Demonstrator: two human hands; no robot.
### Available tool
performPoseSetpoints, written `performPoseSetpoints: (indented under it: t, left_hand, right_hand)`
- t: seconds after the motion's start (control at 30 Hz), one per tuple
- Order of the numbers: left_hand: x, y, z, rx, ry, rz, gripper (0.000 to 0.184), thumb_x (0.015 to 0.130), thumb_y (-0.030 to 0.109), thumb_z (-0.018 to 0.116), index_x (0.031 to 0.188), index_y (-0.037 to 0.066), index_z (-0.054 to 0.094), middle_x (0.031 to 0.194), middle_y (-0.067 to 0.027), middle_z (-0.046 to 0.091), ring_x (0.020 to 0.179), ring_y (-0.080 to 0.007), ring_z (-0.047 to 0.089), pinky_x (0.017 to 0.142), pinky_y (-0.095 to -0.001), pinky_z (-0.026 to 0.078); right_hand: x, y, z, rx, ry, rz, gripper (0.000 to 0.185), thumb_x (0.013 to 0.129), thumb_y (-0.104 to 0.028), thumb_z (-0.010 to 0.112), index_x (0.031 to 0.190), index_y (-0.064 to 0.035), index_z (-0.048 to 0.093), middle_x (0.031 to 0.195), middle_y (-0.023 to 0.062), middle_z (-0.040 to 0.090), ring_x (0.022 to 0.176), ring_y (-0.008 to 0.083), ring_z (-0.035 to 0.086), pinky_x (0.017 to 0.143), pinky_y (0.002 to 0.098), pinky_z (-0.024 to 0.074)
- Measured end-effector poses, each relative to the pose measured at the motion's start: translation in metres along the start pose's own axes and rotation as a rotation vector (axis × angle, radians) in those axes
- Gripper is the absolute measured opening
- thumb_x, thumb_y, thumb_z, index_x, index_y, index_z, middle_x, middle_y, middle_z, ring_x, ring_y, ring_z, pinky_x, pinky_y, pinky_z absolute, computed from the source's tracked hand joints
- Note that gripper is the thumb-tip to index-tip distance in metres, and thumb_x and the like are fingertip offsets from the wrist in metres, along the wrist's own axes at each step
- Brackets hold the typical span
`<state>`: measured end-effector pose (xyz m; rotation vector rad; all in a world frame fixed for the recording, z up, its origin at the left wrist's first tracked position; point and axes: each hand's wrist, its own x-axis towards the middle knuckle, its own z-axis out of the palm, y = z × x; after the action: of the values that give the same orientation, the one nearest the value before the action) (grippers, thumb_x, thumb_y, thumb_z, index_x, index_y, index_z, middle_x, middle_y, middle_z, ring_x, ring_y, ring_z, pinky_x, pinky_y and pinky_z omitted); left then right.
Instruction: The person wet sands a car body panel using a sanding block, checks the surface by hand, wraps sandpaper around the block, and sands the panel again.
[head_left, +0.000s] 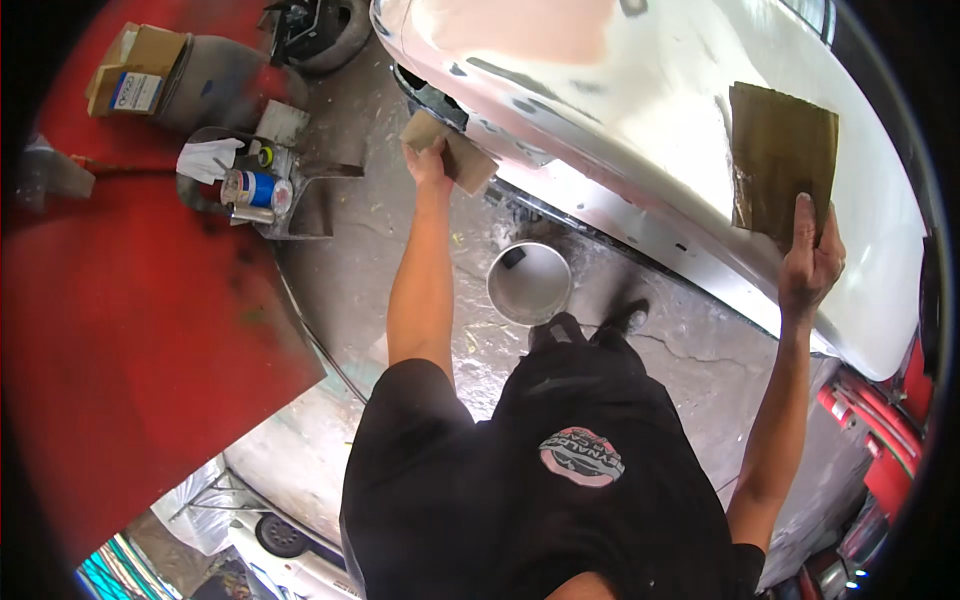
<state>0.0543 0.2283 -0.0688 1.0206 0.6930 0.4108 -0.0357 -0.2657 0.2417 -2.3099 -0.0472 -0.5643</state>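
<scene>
My left hand (pixel 428 163) is closed on a tan rectangular block (pixel 462 160), held beside the lower edge of a car body panel (pixel 640 110). The panel is whitish with pinkish and grey patches. In my right hand (pixel 812 255) is a brown sheet (pixel 783 160), gripped by its lower edge between thumb and fingers and held over the panel's right part. Whether the sheet touches the panel I cannot tell. A round, light-coloured bucket (pixel 529 283) stands on the floor between the car and my legs, with a small dark piece inside.
A red surface (pixel 140 350) fills the left side. Near its edge a holder (pixel 315 215) carries a blue-labelled can (pixel 257 190) and a white cloth (pixel 208 159). A cardboard box (pixel 140 65) lies at upper left. A hose (pixel 310 335) crosses the floor; red equipment (pixel 880 430) stands at right.
</scene>
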Motion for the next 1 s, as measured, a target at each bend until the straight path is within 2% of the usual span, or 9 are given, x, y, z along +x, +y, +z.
performPoseSetpoints:
  t: [0.17,0.27,0.33,0.43,0.7,0.8,0.83,0.87,1.0]
  left_hand:
    - [0.006,-0.005,-0.002,-0.066,-0.023,-0.022,0.061,0.088,-0.014,0.062,0.141,0.013,0.048,0.124,-0.0105,0.064,0.111,-0.0303,0.065,0.095,-0.052,0.054]
    - [0.004,-0.003,0.001,-0.024,-0.015,0.0,0.06,0.089,-0.014,0.061,0.14,0.013,0.048,0.123,-0.0109,0.064,0.11,-0.0311,0.065,0.094,-0.0532,0.055]
    - [0.005,-0.004,0.002,0.001,0.026,-0.011,0.058,0.09,-0.014,0.06,0.14,0.012,0.048,0.122,-0.0114,0.064,0.11,-0.0312,0.065,0.094,-0.0533,0.056]
    - [0.004,-0.001,-0.001,0.0,-0.054,-0.013,0.081,0.087,-0.014,0.066,0.155,0.014,0.031,0.134,-0.0148,0.059,0.118,-0.0307,0.062,0.099,-0.0482,0.053]
    - [-0.07,0.008,-0.006,-0.269,-0.218,-0.219,0.056,0.095,0.001,0.068,0.146,0.005,0.046,0.134,-0.0113,0.061,0.121,-0.0304,0.061,0.103,-0.0497,0.052]
    - [-0.172,0.049,0.003,-0.433,-0.433,-0.341,0.05,0.096,0.009,0.07,0.142,0.005,0.051,0.133,-0.0107,0.062,0.123,-0.0278,0.061,0.107,-0.0492,0.05]
    - [-0.198,0.048,0.001,-0.437,-0.477,-0.348,0.046,0.096,0.008,0.07,0.139,0.005,0.055,0.131,-0.0106,0.064,0.123,-0.0261,0.061,0.107,-0.0483,0.05]
    - [-0.221,0.045,0.0,-0.438,-0.519,-0.354,0.043,0.096,0.007,0.07,0.137,0.005,0.058,0.129,-0.0106,0.066,0.123,-0.0245,0.062,0.107,-0.0473,0.05]
    - [-0.278,0.044,0.02,-0.335,-0.817,-0.41,0.041,0.097,0.007,0.066,0.136,0.002,0.056,0.132,-0.0126,0.064,0.123,-0.0264,0.062,0.108,-0.0447,0.049]
  right_hand:
    - [-0.001,-0.007,0.002,0.071,-0.007,0.044,0.03,0.106,-0.012,0.055,0.123,0.0095,0.067,0.105,0.0148,0.075,0.094,0.0157,0.066,0.088,0.0281,0.0507]
    - [0.002,-0.014,0.004,0.05,0.038,-0.053,0.027,0.106,-0.015,0.059,0.112,0.0087,0.069,0.081,0.0084,0.07,0.073,0.01,0.055,0.068,0.0267,0.0454]
    - [0.002,-0.015,0.006,0.061,0.057,-0.079,0.026,0.106,-0.017,0.059,0.112,0.0067,0.069,0.08,0.0072,0.068,0.072,0.0103,0.054,0.067,0.0265,0.0441]
    - [0.001,-0.016,0.007,0.062,0.057,-0.066,0.027,0.106,-0.019,0.06,0.112,0.0049,0.07,0.079,0.007,0.068,0.071,0.011,0.053,0.067,0.0264,0.043]
    - [-0.016,-0.021,0.0,0.019,0.119,-0.078,0.026,0.106,-0.021,0.059,0.109,0.0014,0.072,0.072,0.0093,0.066,0.063,0.0127,0.055,0.058,0.0293,0.0428]
    - [-0.063,-0.031,0.029,-0.057,0.137,-0.568,0.015,0.091,-0.002,0.071,0.105,0.0046,0.072,0.081,0.0177,0.072,0.065,0.0282,0.068,0.061,0.0384,0.0539]
    - [-0.082,-0.048,0.035,-0.012,-0.095,-0.345,0.021,0.09,-0.002,0.071,0.11,0.0037,0.072,0.085,0.0204,0.072,0.071,0.0353,0.07,0.067,0.0397,0.0569]
    - [-0.089,-0.06,0.051,0.052,-0.129,-0.38,0.02,0.093,-0.004,0.068,0.112,0.0027,0.071,0.087,0.0216,0.072,0.075,0.0382,0.071,0.069,0.0419,0.0565]
    - [-0.113,-0.044,0.089,0.245,-0.456,0.065,0.024,0.098,-0.016,0.064,0.112,0.0023,0.069,0.09,0.0235,0.072,0.081,0.0401,0.071,0.072,0.0429,0.0552]
